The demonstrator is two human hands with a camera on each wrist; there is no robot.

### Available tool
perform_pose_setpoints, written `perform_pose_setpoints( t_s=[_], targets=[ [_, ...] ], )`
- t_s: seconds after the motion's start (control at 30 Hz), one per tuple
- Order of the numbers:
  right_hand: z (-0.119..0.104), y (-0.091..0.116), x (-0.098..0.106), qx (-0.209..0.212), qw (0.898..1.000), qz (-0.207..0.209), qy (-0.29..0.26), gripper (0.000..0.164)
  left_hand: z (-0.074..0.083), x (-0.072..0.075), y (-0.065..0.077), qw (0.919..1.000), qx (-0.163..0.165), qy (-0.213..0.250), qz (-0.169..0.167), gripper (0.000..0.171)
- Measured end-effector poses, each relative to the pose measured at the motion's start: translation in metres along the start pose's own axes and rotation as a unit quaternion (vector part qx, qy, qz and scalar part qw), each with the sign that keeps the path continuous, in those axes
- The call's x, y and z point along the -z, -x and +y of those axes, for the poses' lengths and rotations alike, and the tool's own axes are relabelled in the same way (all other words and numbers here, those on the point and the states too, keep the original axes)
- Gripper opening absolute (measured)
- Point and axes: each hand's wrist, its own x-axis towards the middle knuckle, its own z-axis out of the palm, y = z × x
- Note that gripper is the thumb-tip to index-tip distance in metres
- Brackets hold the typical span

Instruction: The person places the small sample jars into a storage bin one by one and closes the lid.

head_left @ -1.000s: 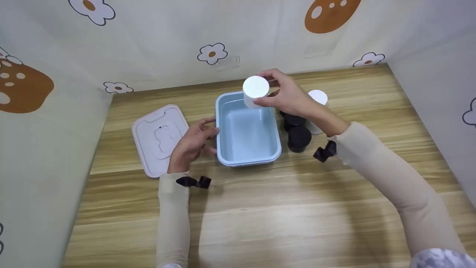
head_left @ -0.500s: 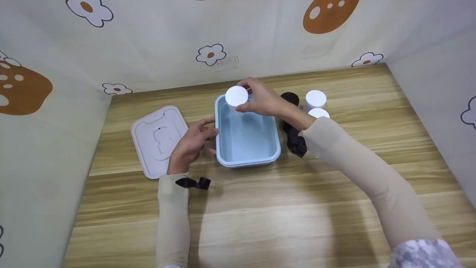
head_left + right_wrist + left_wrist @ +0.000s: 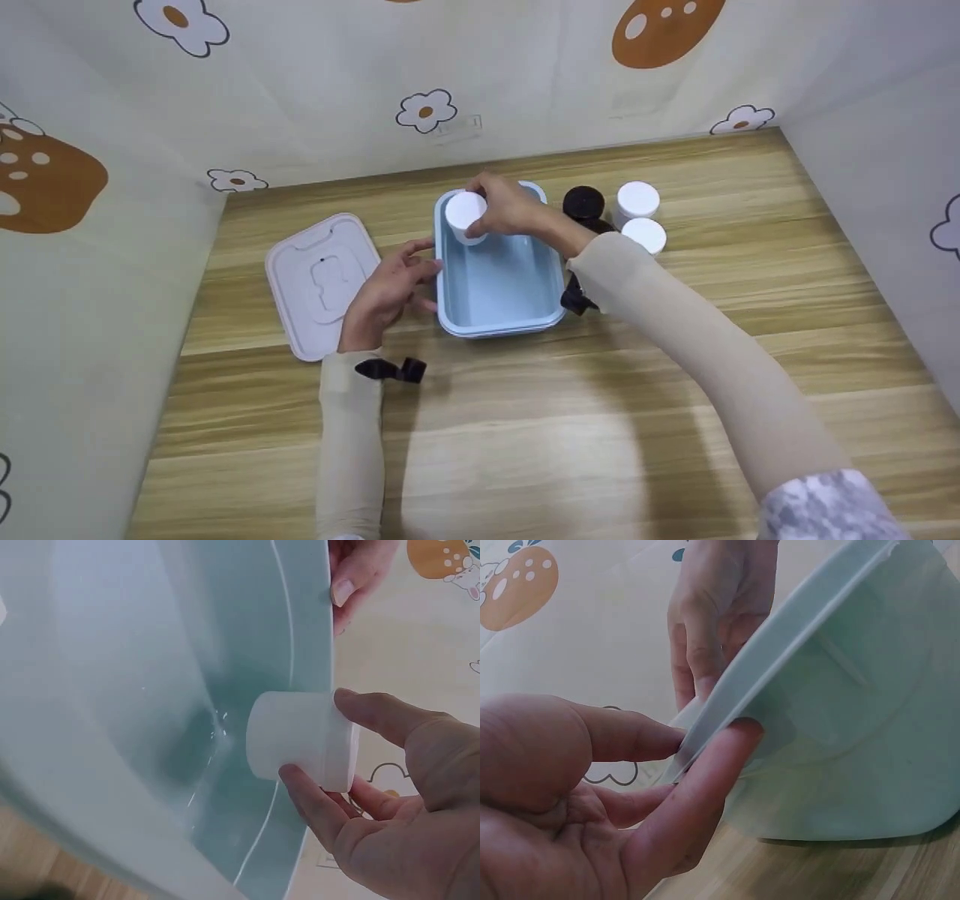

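Note:
My right hand (image 3: 504,206) grips a white lidded jar (image 3: 466,215), fingers and thumb round its side. It hangs upright inside the far left corner of a light blue plastic bin (image 3: 501,330). In the right wrist view the jar (image 3: 300,739) sits partly below the rim, close to the bin's wall; its base seems off the floor. My left hand (image 3: 391,289) holds the bin's left side. The left wrist view shows the rim pinched between thumb and fingers of the left hand (image 3: 630,802).
Right of the bin stand two white-lidded jars (image 3: 637,200) and black-lidded jars (image 3: 583,203), partly hidden by my right forearm. A pale lid (image 3: 319,277) lies left of the bin on the wooden table (image 3: 487,450). A patterned curtain (image 3: 322,97) borders the table's back.
My right hand has carried the white jar leftward and down, from above the bin's back right into its far left corner. The left hand stays at the rim.

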Motion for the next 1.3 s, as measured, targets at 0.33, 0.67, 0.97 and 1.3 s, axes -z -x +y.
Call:
perform_pose_setpoints(
  t_s=[0.33, 0.67, 0.97, 1.3],
  targets=[
    [0.001, -0.006, -0.003, -0.026, 0.998, -0.047, 0.024, 0.061, 0.004, -0.001, 0.000, 1.0000, -0.001, -0.002, 0.001, 0.050],
    [0.001, -0.007, -0.008, -0.055, 0.993, -0.070, 0.074, 0.062, 0.002, -0.002, -0.002, 0.9998, -0.018, -0.003, -0.001, 0.050],
    [0.005, -0.005, -0.003, -0.060, 0.995, -0.063, 0.048, 0.071, -0.001, -0.001, -0.003, 0.9997, -0.024, -0.008, -0.002, 0.050],
    [0.012, 0.018, 0.009, 0.000, 0.999, -0.015, -0.039, 0.067, -0.001, 0.001, 0.000, 0.9998, -0.015, -0.010, 0.001, 0.051]
  ],
)
